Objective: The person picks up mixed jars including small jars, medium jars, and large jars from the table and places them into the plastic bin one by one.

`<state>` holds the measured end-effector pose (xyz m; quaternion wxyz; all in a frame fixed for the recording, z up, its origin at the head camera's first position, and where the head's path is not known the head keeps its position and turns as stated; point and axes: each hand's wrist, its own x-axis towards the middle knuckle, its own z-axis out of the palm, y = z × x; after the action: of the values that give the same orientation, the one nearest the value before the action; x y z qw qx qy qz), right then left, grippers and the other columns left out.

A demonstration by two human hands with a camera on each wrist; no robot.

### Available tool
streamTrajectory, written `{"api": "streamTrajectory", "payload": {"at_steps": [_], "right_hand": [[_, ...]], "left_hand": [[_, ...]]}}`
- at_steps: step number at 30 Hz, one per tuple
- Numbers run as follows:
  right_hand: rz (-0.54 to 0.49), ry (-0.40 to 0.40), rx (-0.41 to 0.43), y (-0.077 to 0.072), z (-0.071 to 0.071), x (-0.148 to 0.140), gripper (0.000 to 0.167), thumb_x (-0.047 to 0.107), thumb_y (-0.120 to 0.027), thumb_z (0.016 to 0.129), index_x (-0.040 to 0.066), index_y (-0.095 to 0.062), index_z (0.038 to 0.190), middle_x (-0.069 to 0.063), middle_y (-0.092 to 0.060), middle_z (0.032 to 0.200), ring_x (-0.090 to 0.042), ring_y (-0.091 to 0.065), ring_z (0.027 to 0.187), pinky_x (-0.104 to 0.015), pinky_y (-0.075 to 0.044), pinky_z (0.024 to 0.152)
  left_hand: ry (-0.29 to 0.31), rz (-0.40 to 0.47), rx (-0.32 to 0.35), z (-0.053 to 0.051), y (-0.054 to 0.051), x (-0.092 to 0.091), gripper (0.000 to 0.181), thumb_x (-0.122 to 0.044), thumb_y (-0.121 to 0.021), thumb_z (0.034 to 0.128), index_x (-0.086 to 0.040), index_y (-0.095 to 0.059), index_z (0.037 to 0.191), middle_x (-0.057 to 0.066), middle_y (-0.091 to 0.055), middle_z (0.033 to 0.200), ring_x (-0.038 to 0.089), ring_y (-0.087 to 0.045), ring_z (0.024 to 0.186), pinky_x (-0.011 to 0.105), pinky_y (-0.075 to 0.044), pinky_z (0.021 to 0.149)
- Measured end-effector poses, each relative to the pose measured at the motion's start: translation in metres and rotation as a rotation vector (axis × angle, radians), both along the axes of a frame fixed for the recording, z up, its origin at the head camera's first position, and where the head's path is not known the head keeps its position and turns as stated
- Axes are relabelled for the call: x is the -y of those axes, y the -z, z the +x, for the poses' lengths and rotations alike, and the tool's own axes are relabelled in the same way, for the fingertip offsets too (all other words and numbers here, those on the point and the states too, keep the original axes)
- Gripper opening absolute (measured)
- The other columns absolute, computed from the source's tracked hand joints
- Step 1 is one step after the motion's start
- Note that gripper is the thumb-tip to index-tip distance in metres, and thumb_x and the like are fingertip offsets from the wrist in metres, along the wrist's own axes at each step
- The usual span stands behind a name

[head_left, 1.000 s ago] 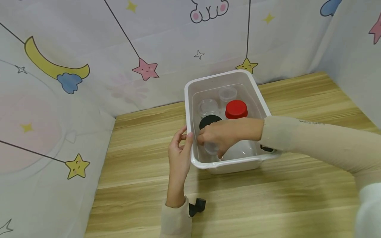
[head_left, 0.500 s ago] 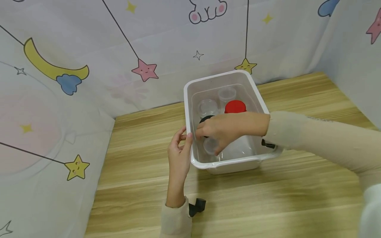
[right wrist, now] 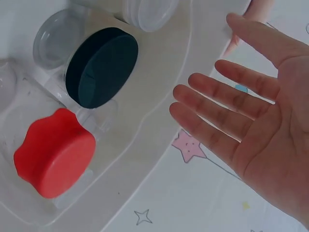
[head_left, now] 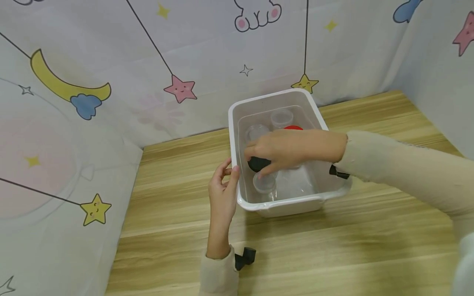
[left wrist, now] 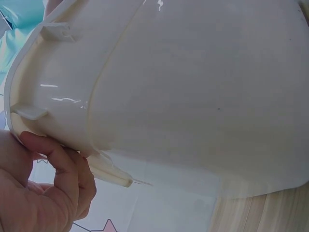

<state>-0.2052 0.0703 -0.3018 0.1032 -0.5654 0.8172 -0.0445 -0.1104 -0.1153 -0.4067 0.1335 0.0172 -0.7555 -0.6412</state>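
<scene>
A white plastic tub (head_left: 232,123) stands on the table with several jars inside. My left hand (head_left: 224,193) grips its left rim between thumb and fingers; the left wrist view has the fingers curled against the tub's outer wall. Over the jars hovers my right hand (head_left: 285,146), its fingers straight and spread in the right wrist view, with nothing held. Below it are a jar with a black lid (head_left: 258,164) and a clear round container (head_left: 264,185) near the front. A jar with a scalloped red lid (right wrist: 55,154) is partly hidden behind the right hand in the head view.
Further back in the tub sit two more clear containers, one at the back (head_left: 282,118) and one at the left (head_left: 257,131). A wood-grain table (head_left: 174,197) lies underneath. Fabric sheets with star prints (head_left: 122,53) enclose the back and sides.
My right hand has come away from the front clear container and moved up and back, uncovering the black lid and covering most of the red one. My left hand stays on the rim.
</scene>
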Motion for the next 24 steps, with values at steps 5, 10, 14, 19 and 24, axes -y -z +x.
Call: {"api": "streamTrajectory", "payload": {"at_steps": [5, 10, 14, 19, 24], "right_hand": [[-0.047, 0.021, -0.033, -0.007, -0.002, -0.008, 0.041, 0.035, -0.074, 0.092, 0.006, -0.060, 0.118, -0.004, -0.065, 0.103, -0.020, -0.063, 0.089, -0.037, -0.053, 0.077], [-0.087, 0.054, -0.054, -0.012, -0.004, -0.017, 0.038, 0.032, -0.074, 0.092, 0.006, -0.060, 0.116, -0.004, -0.065, 0.104, -0.022, -0.064, 0.090, -0.039, -0.054, 0.079], [-0.107, 0.091, -0.065, -0.011, -0.006, -0.025, 0.037, 0.030, -0.075, 0.091, 0.007, -0.061, 0.117, -0.004, -0.064, 0.106, -0.018, -0.062, 0.079, -0.039, -0.054, 0.077], [-0.118, 0.123, -0.091, -0.011, -0.009, -0.034, 0.036, 0.031, -0.075, 0.091, 0.008, -0.061, 0.116, -0.002, -0.064, 0.099, -0.018, -0.058, 0.081, -0.040, -0.052, 0.077], [-0.144, 0.149, -0.107, -0.014, -0.010, -0.042, 0.037, 0.031, -0.075, 0.090, 0.007, -0.062, 0.115, -0.005, -0.067, 0.107, -0.023, -0.064, 0.094, -0.043, -0.053, 0.086]], "left_hand": [[-0.013, -0.004, 0.003, 0.000, 0.000, -0.001, 0.044, -0.027, -0.058, 0.1028, -0.002, -0.055, 0.138, 0.016, -0.060, 0.104, 0.043, -0.069, 0.080, 0.038, -0.059, 0.070], [-0.030, -0.003, 0.002, -0.001, 0.002, -0.001, 0.043, -0.027, -0.059, 0.1024, -0.002, -0.056, 0.137, 0.017, -0.061, 0.104, 0.043, -0.069, 0.083, 0.049, -0.059, 0.074], [-0.033, 0.006, 0.004, -0.001, 0.003, -0.001, 0.043, -0.027, -0.059, 0.1021, -0.003, -0.056, 0.137, 0.017, -0.061, 0.105, 0.044, -0.069, 0.085, 0.052, -0.058, 0.075], [-0.034, 0.010, 0.004, -0.001, 0.003, -0.001, 0.043, -0.028, -0.059, 0.1020, -0.005, -0.056, 0.138, 0.017, -0.061, 0.107, 0.044, -0.069, 0.089, 0.048, -0.059, 0.075], [-0.032, -0.005, -0.002, -0.001, 0.003, 0.000, 0.042, -0.026, -0.059, 0.1020, -0.005, -0.056, 0.138, 0.015, -0.059, 0.106, 0.035, -0.070, 0.083, 0.038, -0.059, 0.070]]}}
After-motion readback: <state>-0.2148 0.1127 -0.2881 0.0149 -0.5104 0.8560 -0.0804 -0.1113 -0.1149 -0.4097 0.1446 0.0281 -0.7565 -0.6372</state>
